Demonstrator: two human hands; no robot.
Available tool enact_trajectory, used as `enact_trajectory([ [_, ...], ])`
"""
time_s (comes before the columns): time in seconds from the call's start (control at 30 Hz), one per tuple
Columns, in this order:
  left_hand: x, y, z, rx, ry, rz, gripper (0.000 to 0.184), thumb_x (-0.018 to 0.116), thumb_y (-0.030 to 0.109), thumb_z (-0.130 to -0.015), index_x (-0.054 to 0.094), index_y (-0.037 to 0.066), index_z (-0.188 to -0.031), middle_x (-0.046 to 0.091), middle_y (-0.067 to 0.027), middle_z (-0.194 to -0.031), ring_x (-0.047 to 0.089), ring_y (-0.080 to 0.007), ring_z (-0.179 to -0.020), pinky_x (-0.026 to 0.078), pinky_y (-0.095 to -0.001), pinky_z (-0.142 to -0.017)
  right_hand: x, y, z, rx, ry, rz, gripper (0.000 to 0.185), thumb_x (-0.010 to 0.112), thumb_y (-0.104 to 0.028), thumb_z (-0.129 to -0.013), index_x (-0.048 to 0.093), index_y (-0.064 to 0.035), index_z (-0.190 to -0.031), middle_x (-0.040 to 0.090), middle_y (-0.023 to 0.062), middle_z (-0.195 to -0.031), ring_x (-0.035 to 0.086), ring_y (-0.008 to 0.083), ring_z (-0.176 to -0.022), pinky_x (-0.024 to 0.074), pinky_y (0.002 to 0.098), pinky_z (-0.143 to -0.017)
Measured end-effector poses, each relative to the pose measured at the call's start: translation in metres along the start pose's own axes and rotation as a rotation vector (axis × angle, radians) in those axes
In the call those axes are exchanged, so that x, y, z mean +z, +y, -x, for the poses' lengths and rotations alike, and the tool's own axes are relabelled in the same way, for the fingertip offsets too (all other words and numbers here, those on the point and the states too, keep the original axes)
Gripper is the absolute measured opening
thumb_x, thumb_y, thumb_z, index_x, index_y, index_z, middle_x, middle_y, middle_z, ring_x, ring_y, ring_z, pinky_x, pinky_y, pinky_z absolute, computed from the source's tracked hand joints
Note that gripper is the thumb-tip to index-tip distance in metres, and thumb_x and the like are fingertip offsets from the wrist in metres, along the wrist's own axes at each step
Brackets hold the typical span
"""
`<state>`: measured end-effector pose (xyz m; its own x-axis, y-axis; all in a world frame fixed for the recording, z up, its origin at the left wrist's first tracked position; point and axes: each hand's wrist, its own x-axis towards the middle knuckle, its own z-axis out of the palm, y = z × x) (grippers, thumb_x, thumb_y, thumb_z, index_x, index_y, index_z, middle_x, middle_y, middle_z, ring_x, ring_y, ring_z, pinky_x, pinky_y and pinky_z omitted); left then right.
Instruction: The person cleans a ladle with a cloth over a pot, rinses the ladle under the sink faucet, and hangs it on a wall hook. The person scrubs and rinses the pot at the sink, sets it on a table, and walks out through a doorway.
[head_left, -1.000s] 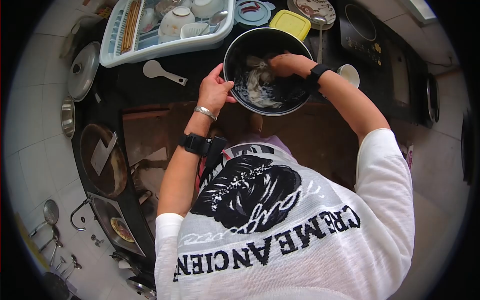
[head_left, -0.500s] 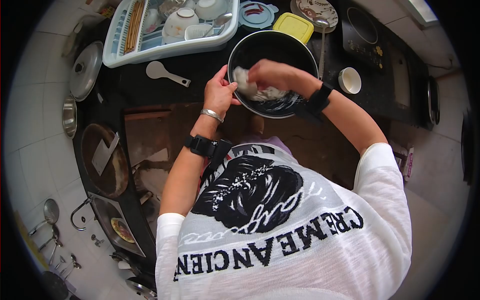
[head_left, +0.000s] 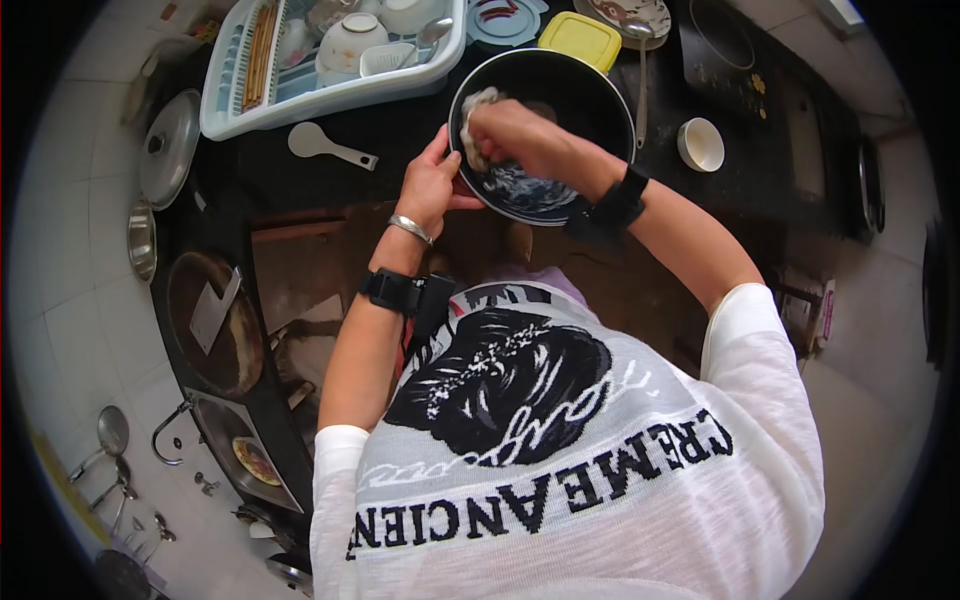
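1. Right hand [head_left: 515,140]: found inside the dark pot [head_left: 597,108], fingers curled over a soft whitish mass [head_left: 480,102]. The fingertips were hidden, so tightness of grip could not be told.
2. Governing relation: the mass lay to the left of the right hand's knuckles, pressed along the pot's left inner wall. Its longer extent followed the curve of that wall, roughly away from and towards the person.
3. Nearer hand: the right, in direct contact with the mass. The left hand [head_left: 430,190] was close by, but outside the wall.
4. Left hand: held the pot at its left side, thumb at the rim, other fingers spread against the outside.
5. Pot: round, with no long axis; it stood at the front edge of the worktop [head_left: 255,178]. White smears [head_left: 530,190] marked the inside below the right hand.
6. Count, at work: two hands, one pot, one visible mass.
7. Count, nearby: one white paddle [head_left: 330,146] left of the pot; one dish rack [head_left: 320,103] beyond it; one yellow-lidded box [head_left: 580,42] just behind the pot; one long-handled metal spoon [head_left: 642,90] and one small white cup [head_left: 700,145] to the right.
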<state>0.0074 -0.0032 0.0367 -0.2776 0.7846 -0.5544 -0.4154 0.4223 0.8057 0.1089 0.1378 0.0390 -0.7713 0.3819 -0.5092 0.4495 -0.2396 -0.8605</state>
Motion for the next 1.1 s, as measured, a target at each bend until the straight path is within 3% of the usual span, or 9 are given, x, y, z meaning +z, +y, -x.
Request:
enact_trajectory([
  [0.17, 0.0, -0.004, -0.005, 0.019, 0.026, 0.055, 0.05, 0.039, 0.008, -0.097, 0.028, 0.012, -0.146, 0.064, -0.0088, -0.092, 0.066, -0.0182, -0.063, 0.059, -0.0316, -0.052, -0.002, 0.024, 0.036, -0.126, -0.322, 0.32, 0.022, 0.05, -0.018, -0.085, 0.063, -0.0005, -0.09, 0.059, 0.0073, -0.075, 0.053, 0.0139, -0.066, 0.0422, 0.0304, -0.058],
  [0.23, 0.001, -0.003, -0.005, 0.035, 0.029, 0.044, 0.051, 0.04, 0.008, -0.096, 0.028, 0.01, -0.146, 0.064, -0.0088, -0.09, 0.066, -0.0181, -0.062, 0.059, -0.0318, -0.051, -0.009, 0.012, 0.06, -0.063, -0.342, 0.747, 0.032, 0.048, -0.017, -0.085, 0.064, -0.0041, -0.111, 0.065, 0.013, -0.087, 0.06, 0.0196, -0.076, 0.0463, 0.034, -0.068],
  [0.33, 0.002, -0.002, -0.007, 0.055, 0.043, -0.044, 0.048, 0.041, 0.009, -0.097, 0.032, 0.013, -0.144, 0.064, -0.0085, -0.086, 0.065, -0.0171, -0.062, 0.059, -0.0296, -0.053, -0.035, 0.013, 0.08, -0.013, -0.475, 0.915, 0.038, 0.05, -0.018, -0.084, 0.063, -0.0123, -0.119, 0.067, 0.0171, -0.099, 0.064, 0.0249, -0.09, 0.0475, 0.0367, -0.08],
  [0.47, -0.001, -0.006, -0.008, 0.07, 0.071, -0.053, 0.05, 0.043, 0.008, -0.096, 0.031, 0.01, -0.144, 0.064, -0.0087, -0.084, 0.065, -0.0168, -0.06, 0.058, -0.0294, -0.051, -0.079, 0.029, 0.074, -0.16, -0.605, 1.612, 0.024, 0.057, -0.019, -0.08, 0.071, -0.006, -0.094, 0.069, 0.0129, -0.093, 0.065, 0.0301, -0.095, 0.0512, 0.0431, -0.076],
  [0.6, 0.0, -0.003, -0.005, 0.077, 0.067, -0.038, 0.052, 0.046, 0.007, -0.094, 0.03, 0.009, -0.144, 0.064, -0.0085, -0.083, 0.064, -0.0171, -0.059, 0.058, -0.0297, -0.051, -0.097, 0.012, 0.057, -0.216, -0.053, 2.072, 0.017, 0.063, -0.021, -0.074, 0.072, -0.0091, -0.084, 0.068, 0.0102, -0.092, 0.065, 0.0262, -0.089, 0.0504, 0.0359, -0.07],
  [0.73, 0.003, 0.001, -0.002, 0.08, 0.074, -0.064, 0.053, 0.047, 0.006, -0.094, 0.03, 0.009, -0.144, 0.063, -0.0078, -0.08, 0.065, -0.0174, -0.06, 0.059, -0.0302, -0.051, -0.088, -0.038, 0.022, -0.318, 0.074, 1.919, 0.009, 0.066, -0.014, -0.07, 0.071, -0.0084, -0.076, 0.061, 0.0098, -0.095, 0.059, 0.0247, -0.094, 0.0489, 0.0333, -0.078],
  [0.8, 0.003, 0.001, -0.003, 0.083, 0.074, -0.081, 0.055, 0.048, 0.006, -0.093, 0.029, 0.009, -0.145, 0.062, -0.0074, -0.079, 0.065, -0.0176, -0.061, 0.059, -0.0305, -0.051, -0.075, -0.052, 0.012, -0.73, 0.095, 1.816, 0.007, 0.066, -0.011, -0.069, 0.069, -0.0088, -0.075, 0.057, 0.0079, -0.094, 0.056, 0.0245, -0.096, 0.0483, 0.0345, -0.08],
  [0.9, 0.004, 0.001, -0.003, 0.083, 0.102, -0.085, 0.055, 0.048, 0.006, -0.093, 0.028, 0.008, -0.145, 0.06, -0.007, -0.078, 0.065, -0.0177, -0.061, 0.059, -0.0304, -0.051, -0.064, -0.062, -0.018, -0.935, -0.04, 1.763, 0.007, 0.064, -0.011, -0.069, 0.068, -0.0116, -0.075, 0.054, 0.0053, -0.095, 0.053, 0.0229, -0.098, 0.0477, 0.0326, -0.08],
  [1.1, 0.003, 0.0, -0.001, 0.082, 0.115, -0.077, 0.056, 0.05, 0.006, -0.093, 0.028, 0.007, -0.145, 0.06, -0.007, -0.078, 0.064, -0.0178, -0.061, 0.059, -0.0302, -0.05, -0.109, -0.04, -0.027, -0.933, 0.058, 1.872, 0.01, 0.06, -0.012, -0.075, 0.068, -0.0141, -0.08, 0.054, 0.0043, -0.098, 0.051, 0.0229, -0.099, 0.0459, 0.0333, -0.082],
])
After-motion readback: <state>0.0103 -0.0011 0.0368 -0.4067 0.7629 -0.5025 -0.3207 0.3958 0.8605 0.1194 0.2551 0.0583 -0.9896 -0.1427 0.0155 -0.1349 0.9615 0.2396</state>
